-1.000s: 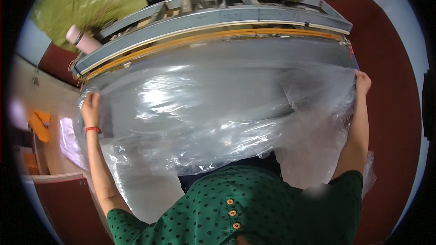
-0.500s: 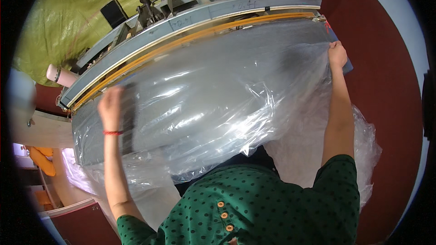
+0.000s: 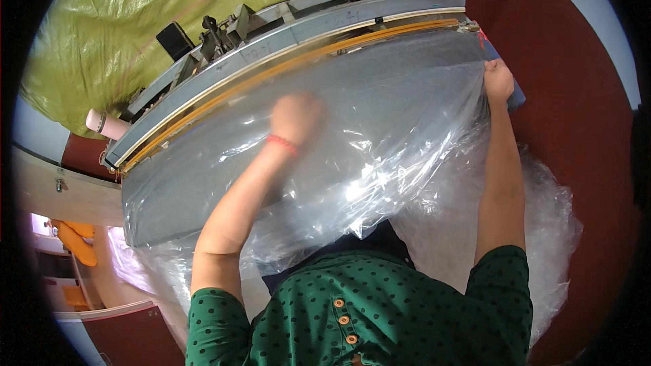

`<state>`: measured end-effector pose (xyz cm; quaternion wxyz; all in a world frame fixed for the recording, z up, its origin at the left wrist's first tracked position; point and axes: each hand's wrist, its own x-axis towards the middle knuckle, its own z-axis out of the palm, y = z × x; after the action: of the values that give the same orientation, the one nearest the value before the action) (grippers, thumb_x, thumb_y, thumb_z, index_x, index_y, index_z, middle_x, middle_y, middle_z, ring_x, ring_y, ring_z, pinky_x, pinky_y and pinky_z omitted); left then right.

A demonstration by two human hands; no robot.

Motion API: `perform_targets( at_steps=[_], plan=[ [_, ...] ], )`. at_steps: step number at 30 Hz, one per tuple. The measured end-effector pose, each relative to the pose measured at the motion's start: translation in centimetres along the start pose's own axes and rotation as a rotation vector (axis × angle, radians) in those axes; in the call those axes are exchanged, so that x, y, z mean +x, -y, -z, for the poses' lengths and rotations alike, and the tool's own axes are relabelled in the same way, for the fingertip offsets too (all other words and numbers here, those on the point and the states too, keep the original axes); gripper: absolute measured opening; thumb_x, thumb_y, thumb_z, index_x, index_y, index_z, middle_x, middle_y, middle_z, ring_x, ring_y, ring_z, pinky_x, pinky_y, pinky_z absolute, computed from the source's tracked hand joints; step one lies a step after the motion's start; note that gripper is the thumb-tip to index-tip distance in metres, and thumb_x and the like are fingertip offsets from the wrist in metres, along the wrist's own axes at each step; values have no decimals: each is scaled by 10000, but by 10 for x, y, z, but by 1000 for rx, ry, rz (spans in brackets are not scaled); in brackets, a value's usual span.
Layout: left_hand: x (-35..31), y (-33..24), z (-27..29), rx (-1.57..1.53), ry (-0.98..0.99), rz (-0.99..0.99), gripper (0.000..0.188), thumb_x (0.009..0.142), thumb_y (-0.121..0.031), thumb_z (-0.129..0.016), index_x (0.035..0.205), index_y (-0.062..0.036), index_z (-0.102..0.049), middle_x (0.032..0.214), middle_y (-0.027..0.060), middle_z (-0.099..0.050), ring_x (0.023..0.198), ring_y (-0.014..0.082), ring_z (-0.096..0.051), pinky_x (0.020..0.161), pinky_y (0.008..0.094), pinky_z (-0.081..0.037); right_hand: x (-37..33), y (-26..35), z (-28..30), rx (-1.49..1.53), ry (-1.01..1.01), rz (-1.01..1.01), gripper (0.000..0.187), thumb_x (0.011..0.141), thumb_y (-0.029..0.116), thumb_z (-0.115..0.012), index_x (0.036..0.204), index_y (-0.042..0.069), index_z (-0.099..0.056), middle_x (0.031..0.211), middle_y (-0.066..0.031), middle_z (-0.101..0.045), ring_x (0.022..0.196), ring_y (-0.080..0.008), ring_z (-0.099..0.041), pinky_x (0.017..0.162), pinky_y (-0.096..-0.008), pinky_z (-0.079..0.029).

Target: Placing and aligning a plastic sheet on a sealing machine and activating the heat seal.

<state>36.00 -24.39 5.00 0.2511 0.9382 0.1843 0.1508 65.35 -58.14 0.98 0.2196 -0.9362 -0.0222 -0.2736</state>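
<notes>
Clear plastic sheeting (image 3: 380, 163) lies over a long grey surface (image 3: 407, 54) in front of me, wrinkled and shiny, and drapes down past my waist. At the surface's right end, my right hand (image 3: 498, 80) is closed on the sheeting's edge and draws it into taut folds. My left hand (image 3: 297, 118), with a red cord at its wrist, is over the middle of the sheeting. Motion smears its fingers, so I cannot tell whether it touches the film or holds anything.
Behind the surface runs a grey metal frame (image 3: 298, 35) with orange strips (image 3: 285, 61) along it. A black phone-like slab (image 3: 175, 41) and a pink bottle (image 3: 107, 124) are at the frame's far left. Yellow-green sheeting (image 3: 122, 27) hangs beyond. More loose film (image 3: 542, 230) bunches at the lower right.
My left hand has swept rightward from the left end to the middle of the sheeting. My right hand keeps its grip on the right edge. The view has shifted slightly.
</notes>
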Motion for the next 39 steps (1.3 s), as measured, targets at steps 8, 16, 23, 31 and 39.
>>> perform_targets(
  at_steps=[8, 16, 23, 31, 39],
  plan=[
    [4, 10, -13, 77, -270, 86, 251, 703, -295, -647, 753, -52, -611, 609, 101, -580, 612, 283, -580, 556, 376, -445, 5, -28, 0, 972, -100, -130, 144, 736, 108, -647, 805, -14, -614, 752, -51, -621, 699, -115, -564, 644, -238, -442],
    [5, 22, 4, -257, -355, 62, 200, 763, -209, -594, 888, -56, -565, 709, 70, -574, 683, 216, -573, 607, 338, -442, -7, 11, 64, 1085, -114, -224, 153, 761, 128, -635, 836, -2, -604, 749, -26, -600, 649, -76, -525, 608, -207, -425],
    [6, 147, 54, -629, -905, 331, 167, 820, -163, -467, 694, -64, -515, 546, -25, -440, 456, 59, -380, 405, 217, -299, -52, 134, -24, 758, 61, 161, 156, 809, 189, -563, 809, 35, -541, 640, -84, -562, 579, -140, -529, 566, -296, -441],
    [-6, 218, 72, -439, -934, 446, 200, 765, -199, -561, 753, -1, -544, 681, 78, -584, 619, 151, -525, 621, 281, -428, -72, 209, -81, 950, 171, 9, 156, 766, 143, -611, 773, 11, -528, 651, -76, -587, 568, -140, -539, 570, -280, -438],
    [-5, 207, 79, -647, -1101, 564, 123, 725, -113, -516, 764, -21, -445, 662, 62, -507, 592, 139, -491, 588, 251, -420, -65, 211, -79, 946, 92, 17, 157, 720, 87, -622, 714, -6, -495, 593, -74, -560, 509, -129, -530, 512, -275, -436]
  ],
)
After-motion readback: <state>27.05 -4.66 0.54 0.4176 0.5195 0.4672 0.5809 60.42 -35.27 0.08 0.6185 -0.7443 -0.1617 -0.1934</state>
